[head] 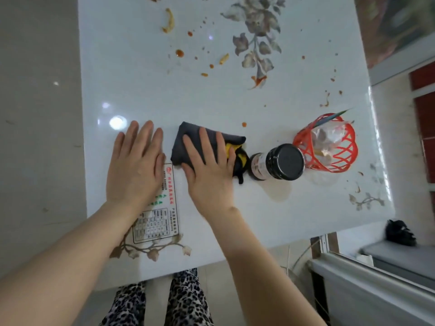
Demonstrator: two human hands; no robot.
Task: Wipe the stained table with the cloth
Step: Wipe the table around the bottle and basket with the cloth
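Note:
A dark grey cloth (pixel 188 134) with a yellow inner side lies folded on the white glossy table (pixel 131 81). My right hand (pixel 208 168) presses flat on the cloth, fingers spread. My left hand (pixel 135 165) lies flat on the bare tabletop just left of the cloth, touching nothing else. Orange-red sauce stains (pixel 179 53) and food scraps (pixel 169 21) are scattered over the far half of the table. More stains (pixel 326 102) dot the right side.
A dark-lidded jar (pixel 280 162) stands right of the cloth, almost touching it. Beside the jar is a red wire basket (pixel 328 143) holding plastic bags and a stick. A printed label (pixel 156 215) is stuck under my left wrist. The near table edge runs above my knees.

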